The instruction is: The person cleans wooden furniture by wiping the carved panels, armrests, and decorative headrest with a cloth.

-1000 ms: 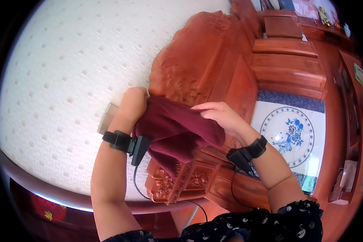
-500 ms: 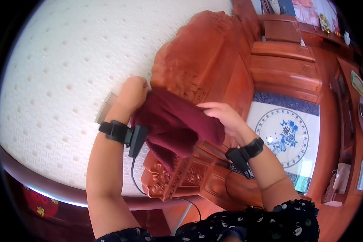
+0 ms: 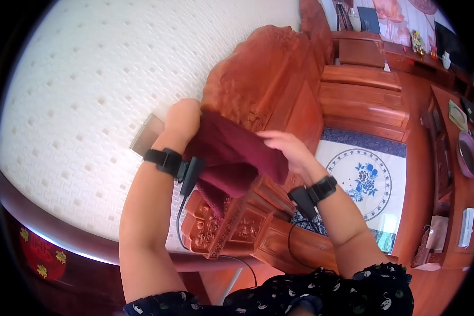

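Observation:
A maroon cloth [image 3: 234, 150] hangs in loose folds between my two hands. My left hand [image 3: 183, 122] is closed on its upper left end, close to the white wall and the bench back. On the right side, my right hand [image 3: 290, 150] grips the other end, thumb and index finger along its upper edge. The cloth's lower corner droops over the carved armrest [image 3: 210, 226] of a reddish wooden bench. Behind the cloth rises the carved bench back [image 3: 263, 73], partly covered by it. Whether the cloth touches the wood I cannot tell.
A wall switch plate [image 3: 147, 134] is beside my left forearm on the textured wall [image 3: 89, 131]. To the right lie a seat mat with blue flowers [image 3: 361, 184] and a wooden table [image 3: 442, 110] holding a pink basin [image 3: 466, 154]. Cables trail from both wristbands.
The view has shifted slightly, so the bench and table appear farther left. My left hand sits a little further right in view, and the cloth's folds have changed slightly. Both hands keep their grip.

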`<action>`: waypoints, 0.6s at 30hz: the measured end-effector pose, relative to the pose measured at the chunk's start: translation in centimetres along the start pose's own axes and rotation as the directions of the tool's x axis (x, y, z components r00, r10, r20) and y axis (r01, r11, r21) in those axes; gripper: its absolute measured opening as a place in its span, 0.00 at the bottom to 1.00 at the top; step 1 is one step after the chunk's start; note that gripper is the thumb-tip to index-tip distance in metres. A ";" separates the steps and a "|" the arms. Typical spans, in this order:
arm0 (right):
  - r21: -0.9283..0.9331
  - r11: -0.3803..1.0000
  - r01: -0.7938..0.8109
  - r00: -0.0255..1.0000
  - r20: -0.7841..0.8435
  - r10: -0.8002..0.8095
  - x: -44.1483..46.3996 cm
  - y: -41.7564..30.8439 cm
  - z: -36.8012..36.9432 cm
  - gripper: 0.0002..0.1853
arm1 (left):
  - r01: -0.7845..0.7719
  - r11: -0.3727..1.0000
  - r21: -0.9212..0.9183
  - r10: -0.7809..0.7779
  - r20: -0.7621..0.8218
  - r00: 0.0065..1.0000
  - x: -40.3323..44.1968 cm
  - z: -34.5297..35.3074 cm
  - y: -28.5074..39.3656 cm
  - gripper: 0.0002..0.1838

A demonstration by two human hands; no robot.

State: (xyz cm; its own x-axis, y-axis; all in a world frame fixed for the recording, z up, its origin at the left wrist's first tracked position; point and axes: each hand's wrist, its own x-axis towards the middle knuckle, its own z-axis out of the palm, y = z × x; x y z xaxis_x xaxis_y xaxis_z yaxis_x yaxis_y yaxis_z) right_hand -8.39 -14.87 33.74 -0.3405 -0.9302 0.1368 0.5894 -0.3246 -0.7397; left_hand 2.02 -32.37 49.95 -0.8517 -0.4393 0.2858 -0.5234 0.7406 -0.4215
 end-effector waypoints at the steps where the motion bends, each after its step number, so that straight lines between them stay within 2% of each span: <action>1: 0.032 0.999 -0.008 0.998 -0.060 0.010 -0.6 1.2 -0.9 0.17 | -0.101 0.993 -0.066 0.097 -0.059 0.994 -0.7 -0.7 0.7 0.06; 2: 0.064 0.998 -0.016 0.993 -0.120 0.023 -1.5 2.2 -1.6 0.17 | -0.204 0.971 -0.125 0.188 -0.122 0.974 -1.5 -1.2 1.4 0.04; 4: -0.129 0.991 0.017 0.983 -0.177 -0.040 -3.8 3.1 -2.3 0.16 | -0.263 0.962 -0.069 0.248 -0.176 0.953 -3.8 -1.6 4.0 0.04; 6: -0.121 0.992 0.016 0.981 -0.192 -0.039 -6.7 2.4 -2.6 0.15 | -0.352 0.926 -0.137 0.297 -0.311 0.903 -6.5 -1.6 5.3 0.06; 8: -0.071 0.997 0.015 0.976 -0.215 -0.030 -9.4 1.2 -2.7 0.15 | -0.376 0.903 -0.211 0.292 -0.343 0.893 -9.1 -1.5 5.5 0.06; 9: -0.098 0.995 0.022 0.970 -0.239 -0.045 -10.4 0.7 -2.5 0.16 | -0.363 0.842 -0.400 0.268 -0.273 0.924 -10.3 -1.0 5.6 0.06; 11: -0.141 0.990 0.019 0.964 -0.261 -0.056 -11.6 0.2 -2.1 0.16 | -0.246 0.676 -0.695 0.222 -0.126 0.967 -12.3 0.5 5.8 0.07; 13: -0.264 0.964 0.020 0.940 -0.324 -0.108 -12.2 0.2 -1.6 0.15 | -0.016 0.481 -0.877 0.198 0.091 0.976 -13.9 1.4 6.2 0.09; 14: -0.276 0.961 0.017 0.940 -0.322 -0.109 -12.5 0.3 -1.7 0.15 | -0.017 0.471 -0.882 0.192 0.084 0.978 -14.4 1.6 6.3 0.09; 16: -0.427 0.904 -0.018 0.940 -0.315 -0.130 -13.3 0.9 -2.6 0.13 | 0.145 0.162 -0.976 0.152 0.170 0.974 -15.4 2.4 6.5 0.09; 17: -0.569 0.822 -0.013 0.946 -0.273 -0.173 -13.3 1.5 -3.2 0.11 | 0.140 0.051 -0.989 0.154 0.146 0.977 -15.8 2.6 6.6 0.10; 18: -0.588 0.788 -0.179 0.943 -0.331 -0.033 -13.8 1.7 -3.4 0.10 | 0.140 0.040 -0.989 0.152 0.145 0.978 -16.4 2.6 6.7 0.10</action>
State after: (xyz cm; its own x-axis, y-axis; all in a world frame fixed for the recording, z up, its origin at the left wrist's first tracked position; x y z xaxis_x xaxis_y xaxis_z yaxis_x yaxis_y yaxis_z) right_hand -5.24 -2.03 28.37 -0.5833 -0.8097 -0.0645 0.0945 0.0111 -0.9955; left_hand 12.41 -21.56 40.20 -0.9163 -0.3902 0.0908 -0.1141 0.4715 0.8744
